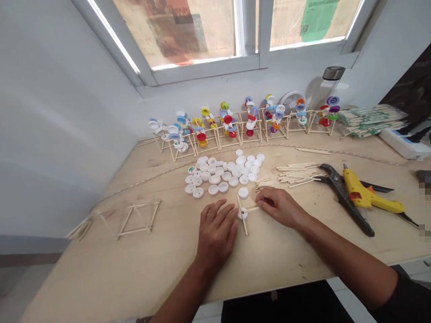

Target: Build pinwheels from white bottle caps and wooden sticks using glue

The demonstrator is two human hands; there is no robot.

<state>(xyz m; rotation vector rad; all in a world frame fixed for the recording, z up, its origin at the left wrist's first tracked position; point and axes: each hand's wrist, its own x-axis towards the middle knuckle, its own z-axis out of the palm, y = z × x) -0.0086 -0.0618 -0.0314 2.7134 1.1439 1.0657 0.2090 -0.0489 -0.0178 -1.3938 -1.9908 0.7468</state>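
Observation:
A white bottle cap [243, 213] with thin wooden sticks crossed over it lies on the wooden table [168, 264] in front of me. My left hand [217, 231] rests palm down just left of it, fingers stretched flat and touching the cap's edge. My right hand [279, 205] is to the right, its fingers pinched on the end of a horizontal stick [252, 209] that reaches the cap. A heap of white bottle caps [224, 172] lies just behind, and a pile of loose wooden sticks [296, 173] is beyond my right hand.
A yellow glue gun [367, 195] and black shears [346, 197] lie at the right. A square stick frame [138, 218] sits at the left. A row of finished stick stands with coloured caps [242, 121] lines the back wall, with a small fan [291, 101] and packed sticks [370, 120].

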